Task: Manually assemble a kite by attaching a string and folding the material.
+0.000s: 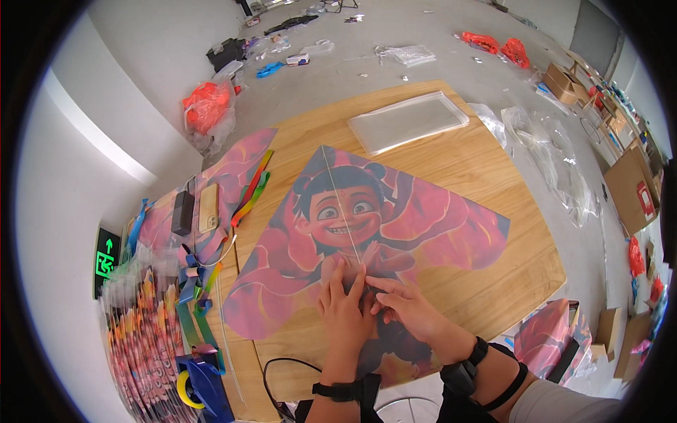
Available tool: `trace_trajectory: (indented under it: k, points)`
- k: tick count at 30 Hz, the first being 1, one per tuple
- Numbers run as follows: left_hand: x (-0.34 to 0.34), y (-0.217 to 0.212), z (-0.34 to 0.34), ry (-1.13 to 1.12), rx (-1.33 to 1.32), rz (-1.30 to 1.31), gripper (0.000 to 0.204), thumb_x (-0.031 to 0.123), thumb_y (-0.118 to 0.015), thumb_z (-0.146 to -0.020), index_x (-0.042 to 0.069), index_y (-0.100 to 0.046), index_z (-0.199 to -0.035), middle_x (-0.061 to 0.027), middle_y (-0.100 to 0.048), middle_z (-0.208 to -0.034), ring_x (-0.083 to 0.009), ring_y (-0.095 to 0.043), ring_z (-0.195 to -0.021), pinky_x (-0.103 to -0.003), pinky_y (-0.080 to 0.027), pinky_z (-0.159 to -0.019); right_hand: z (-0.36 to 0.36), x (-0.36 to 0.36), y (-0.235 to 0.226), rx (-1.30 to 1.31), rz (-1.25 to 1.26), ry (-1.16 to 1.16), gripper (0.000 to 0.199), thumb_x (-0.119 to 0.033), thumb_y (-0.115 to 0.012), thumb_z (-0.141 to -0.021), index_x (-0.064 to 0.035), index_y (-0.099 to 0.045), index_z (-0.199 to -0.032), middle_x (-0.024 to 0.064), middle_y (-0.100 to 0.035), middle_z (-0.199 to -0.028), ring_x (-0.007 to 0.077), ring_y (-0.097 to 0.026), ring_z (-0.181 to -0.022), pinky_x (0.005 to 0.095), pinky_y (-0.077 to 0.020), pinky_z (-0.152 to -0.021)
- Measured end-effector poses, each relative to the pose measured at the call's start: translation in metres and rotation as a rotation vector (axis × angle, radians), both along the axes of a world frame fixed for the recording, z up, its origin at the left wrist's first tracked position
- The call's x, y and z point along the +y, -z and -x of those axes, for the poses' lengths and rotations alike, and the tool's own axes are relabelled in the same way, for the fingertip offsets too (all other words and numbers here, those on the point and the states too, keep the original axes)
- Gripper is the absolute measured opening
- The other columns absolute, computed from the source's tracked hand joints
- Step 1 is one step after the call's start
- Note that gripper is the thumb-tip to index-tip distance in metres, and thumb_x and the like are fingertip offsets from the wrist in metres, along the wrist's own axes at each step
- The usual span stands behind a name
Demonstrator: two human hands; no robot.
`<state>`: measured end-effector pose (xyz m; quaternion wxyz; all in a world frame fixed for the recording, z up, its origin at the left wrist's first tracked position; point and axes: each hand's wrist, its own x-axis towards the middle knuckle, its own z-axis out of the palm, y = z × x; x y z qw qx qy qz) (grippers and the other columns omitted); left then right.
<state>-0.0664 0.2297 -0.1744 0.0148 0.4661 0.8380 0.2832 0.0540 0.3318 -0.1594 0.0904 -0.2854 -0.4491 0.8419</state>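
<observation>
A printed kite sheet [437, 225] with a cartoon child on red and purple flames lies spread on the wooden table. Down its middle, from the top tip to my hands, runs a thin pale rod [331, 176]. My left hand [345, 299] rests on the sheet beside the rod, fingers stretched forward and slightly apart. Just to its right, my right hand [409, 310] pinches at the rod's lower part with thumb and forefinger. The fingers hide the rod there, and the sheet's lower end is partly covered by my wrists.
A stack of clear plastic sleeves [409, 121] lies at the table's far side. On the left are a phone [209, 208], a dark box [183, 213], rainbow ribbons [254, 190], a blue tape dispenser [204, 388] and several bagged kites [144, 345]. A black cable [282, 361] loops near the front edge.
</observation>
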Motion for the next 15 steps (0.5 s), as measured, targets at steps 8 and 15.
trace_trajectory:
  k: [8,15]
  points:
    - [0.0003,0.0004,-0.0003,0.003,0.008,-0.001,0.059,0.015,-0.071,-0.083,0.024,-0.063,-0.141,-0.0112,-0.046,-0.154,-0.0391,-0.043,-0.137,-0.051,-0.031,-0.112,0.0008,-0.0008,0.0023,0.009,-0.016,0.011,0.045,-0.016,-0.052,-0.106,-0.0036,-0.050,-0.149,0.0033,-0.063,-0.113,0.0093,-0.061,-0.095,0.0234,-0.0490,-0.071]
    - [0.0009,-0.0030,-0.0011,-0.017,0.032,0.055,0.060,0.019,-0.072,-0.085,0.021,-0.060,-0.144,-0.0111,-0.046,-0.154,-0.0356,-0.043,-0.139,-0.050,-0.032,-0.110,-0.0002,-0.0010,-0.0020,-0.014,-0.043,0.015,0.044,-0.014,-0.052,-0.105,-0.0038,-0.051,-0.148,0.0052,-0.057,-0.129,0.0103,-0.062,-0.095,0.0236,-0.0490,-0.071]
